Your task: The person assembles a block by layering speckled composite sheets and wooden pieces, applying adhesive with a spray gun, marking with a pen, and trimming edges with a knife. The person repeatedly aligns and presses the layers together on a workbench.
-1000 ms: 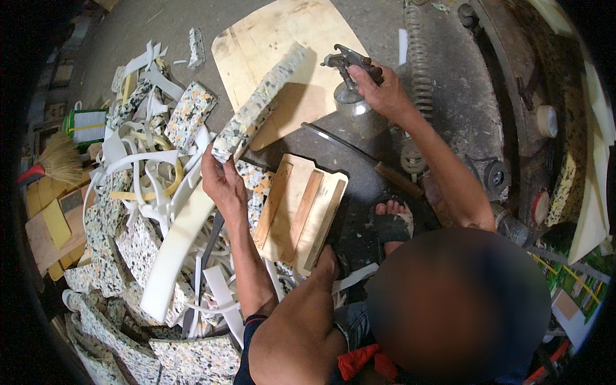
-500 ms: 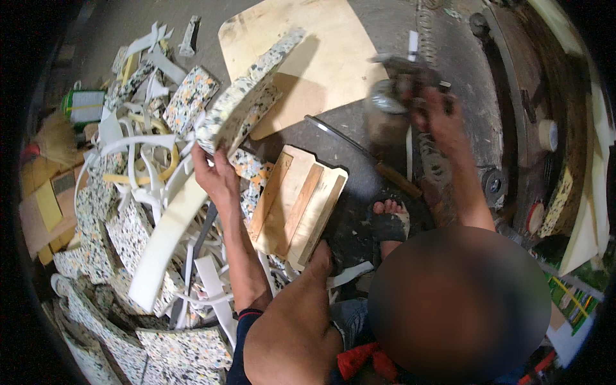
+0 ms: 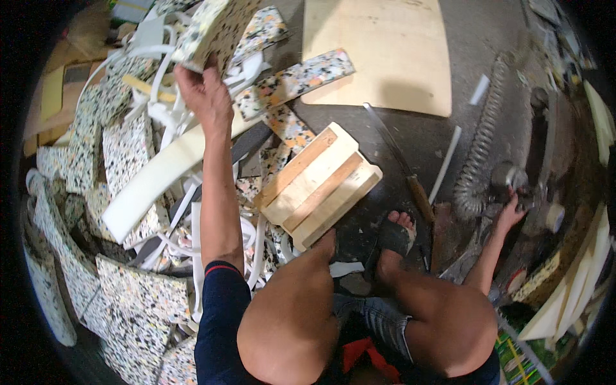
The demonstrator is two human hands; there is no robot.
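Left hand (image 3: 204, 96) is raised and closed on the lower edge of a speckled multicolour rebonded-foam block (image 3: 215, 29), fingers wrapped over the edge, with the block standing above the hand toward the far left of the concrete floor (image 3: 410, 138). Its long axis cannot be told for certain, since the upper part runs out of the frame; the visible face tilts up and to the right. Right hand (image 3: 510, 212) reaches out to the right edge of the floor and rests on a grey metal tool (image 3: 513, 179) beside a coiled grey hose (image 3: 481, 154); whether it grips the tool cannot be told. The left hand alone bears the block, and the right is well apart from it. The block shows a cream face flecked with black, orange and green, and a thick cut edge. Below it lie white foam strips (image 3: 160, 173), more speckled slabs (image 3: 292, 80), a slatted wooden frame (image 3: 317, 186) and a pale plywood board (image 3: 378, 51).
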